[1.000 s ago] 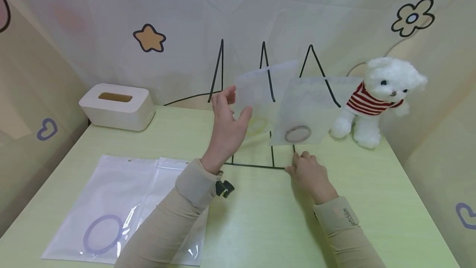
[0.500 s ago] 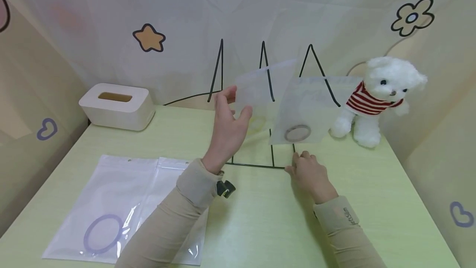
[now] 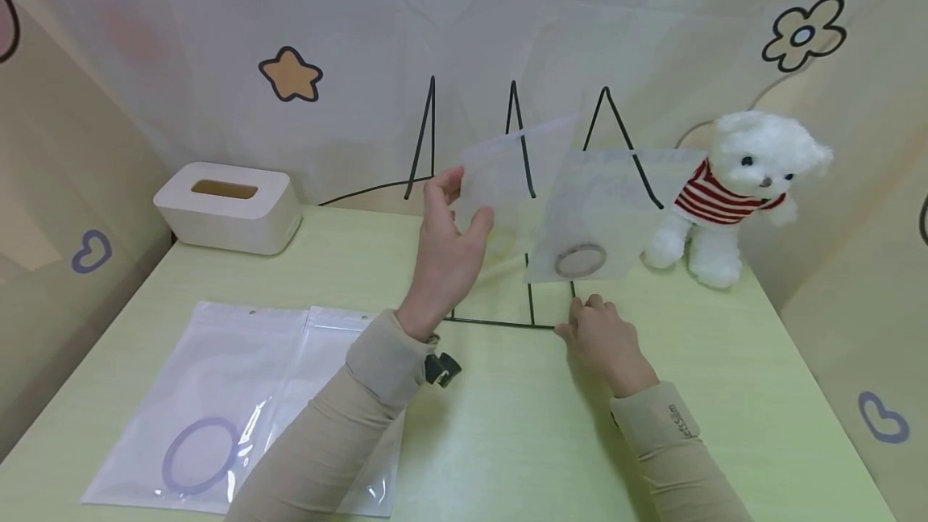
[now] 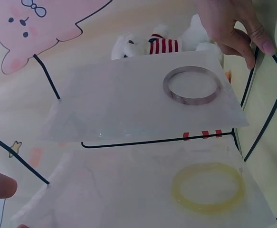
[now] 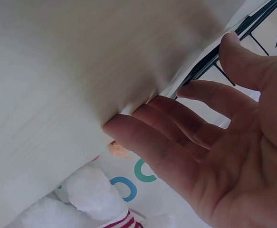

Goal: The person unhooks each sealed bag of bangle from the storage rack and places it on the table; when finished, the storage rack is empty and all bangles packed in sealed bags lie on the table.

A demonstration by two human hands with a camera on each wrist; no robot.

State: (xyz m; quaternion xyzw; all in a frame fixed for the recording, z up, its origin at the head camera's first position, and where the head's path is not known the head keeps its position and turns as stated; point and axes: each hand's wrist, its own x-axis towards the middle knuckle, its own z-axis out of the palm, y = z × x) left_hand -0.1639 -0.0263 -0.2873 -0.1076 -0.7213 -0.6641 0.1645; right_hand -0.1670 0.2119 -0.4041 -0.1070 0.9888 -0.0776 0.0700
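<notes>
A pale curtain (image 3: 348, 6) printed with a star, a flower and hearts stands behind a light green worktop (image 3: 500, 441). Nearest, toward the worktop's front left corner, two clear bags (image 3: 217, 369) lie flat side by side; a purple ring (image 3: 168, 461) shows in the left one, while the left sleeve (image 3: 312, 441) covers part of the other. Farther in, right of the middle, the right hand (image 3: 605, 337) is at the near right corner of a black wire rack (image 3: 500, 323), fingertips on the worktop, thumb and forefinger against the wire without wrapping round it. The left hand (image 3: 448, 256) is raised, loose and ungripped, thumb apart from its fingers, just beside the hanging bag (image 3: 500, 171) on the rack's middle prong; whether it touches is unclear. That bag holds a yellow ring (image 4: 178, 190). On the right prong hangs a second bag (image 3: 609, 208) with a greyish ring (image 4: 191, 101). Beyond, a white tissue box (image 3: 225, 220) sits near the back left corner and a teddy bear (image 3: 732, 200) in a striped shirt near the back right one.
</notes>
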